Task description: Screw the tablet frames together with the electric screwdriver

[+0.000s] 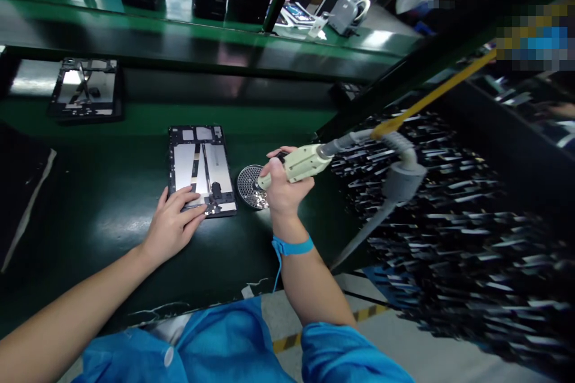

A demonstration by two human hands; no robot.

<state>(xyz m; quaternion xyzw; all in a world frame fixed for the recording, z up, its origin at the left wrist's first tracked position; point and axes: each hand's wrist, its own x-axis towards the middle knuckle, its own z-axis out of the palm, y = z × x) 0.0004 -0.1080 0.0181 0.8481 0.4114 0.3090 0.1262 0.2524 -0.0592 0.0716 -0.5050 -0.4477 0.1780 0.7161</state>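
on the green bench, left hand (173,221) presses the tablet chassis (201,170), right fingers (275,169) clamped on the screwdriver (299,163).

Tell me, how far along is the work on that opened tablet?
The opened tablet chassis lies back-off on the green belt, the left hand pressing its lower edge. The right hand grips a beige electric screwdriver, tip over the round perforated screw dish, not at the tablet. Which screws are fitted is too small to tell. Another open chassis waits behind.
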